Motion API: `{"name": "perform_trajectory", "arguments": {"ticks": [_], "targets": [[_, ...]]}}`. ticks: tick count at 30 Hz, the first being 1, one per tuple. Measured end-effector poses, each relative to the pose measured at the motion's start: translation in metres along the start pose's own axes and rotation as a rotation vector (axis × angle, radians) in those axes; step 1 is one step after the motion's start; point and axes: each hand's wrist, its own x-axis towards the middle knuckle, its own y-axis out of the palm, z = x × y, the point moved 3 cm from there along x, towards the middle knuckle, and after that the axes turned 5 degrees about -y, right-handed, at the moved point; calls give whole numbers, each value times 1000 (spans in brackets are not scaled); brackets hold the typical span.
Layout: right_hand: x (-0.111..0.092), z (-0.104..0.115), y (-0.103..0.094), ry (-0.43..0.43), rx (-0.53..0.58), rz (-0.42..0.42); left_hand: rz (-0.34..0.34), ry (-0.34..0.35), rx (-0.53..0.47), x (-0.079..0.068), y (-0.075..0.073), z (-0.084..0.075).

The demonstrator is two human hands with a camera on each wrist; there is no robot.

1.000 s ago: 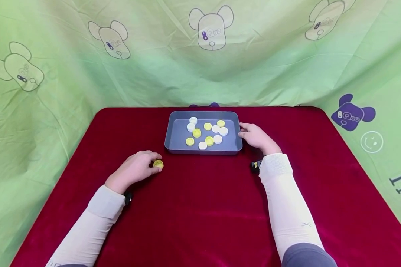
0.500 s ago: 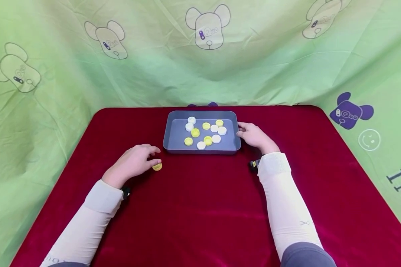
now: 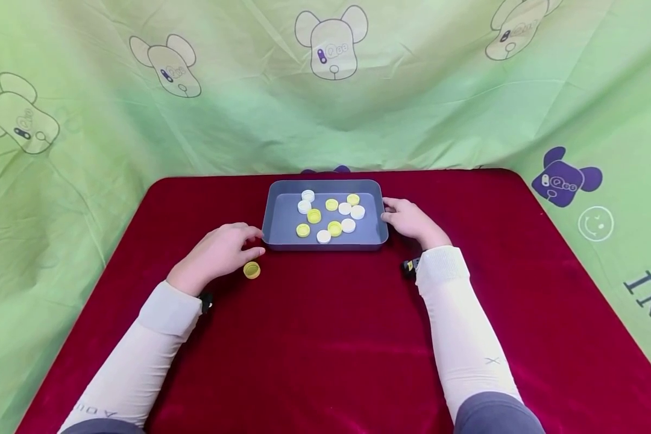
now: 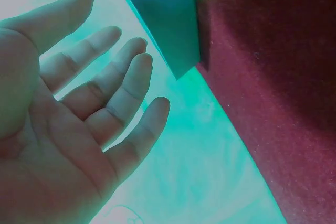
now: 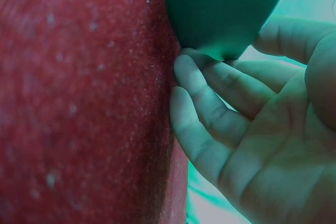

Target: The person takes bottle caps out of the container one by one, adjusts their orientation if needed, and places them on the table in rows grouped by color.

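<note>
A grey rectangular tray (image 3: 325,246) stands toward the back of the red table. Several white and yellow bottle caps lie scattered in it, among them a yellow cap (image 3: 302,230) and a white cap (image 3: 323,237). My left hand (image 3: 221,253) hovers beside the tray's left front corner, fingers spread and loosely bent, nothing held. Just in front of its thumb, one yellow cap (image 3: 252,270) rests on the cloth, hollow side up. At the opposite end my right hand (image 3: 409,220) holds the tray's right wall; the right wrist view shows its thumb (image 5: 294,38) near the upper edge and fingertips by the base.
Red velvety cloth (image 3: 325,337) covers the table, whose back edge runs close behind the tray. A green printed curtain (image 3: 239,120) hangs behind and along both sides. Dark wrist cameras sit under both cuffs.
My left hand has let go of the yellow cap, leaving it on the cloth, and moved forward to the tray's left side. My right hand stays at the tray's right end.
</note>
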Motion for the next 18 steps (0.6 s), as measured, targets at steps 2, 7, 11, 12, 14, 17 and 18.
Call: {"name": "perform_trajectory", "arguments": {"ticks": [2,7,11,12,14,17,18], "targets": [[0,0,0,1,-3,-1,-11,14,-3,2,0,-1],[0,1,0,0,2,-1,-16,26,-10,6,0,-3],[-1,1,0,-3,4,2,-13,23,-8,9,-2,-8],[0,0,0,-1,5,4,-10,23,-5,10,-3,-10],[0,-1,0,3,4,4,-9,30,1,12,-3,-13],[1,-2,1,11,8,6,-6,37,8,14,-3,-17],[1,-2,1,12,10,7,-5,35,8,15,-3,-18]]}}
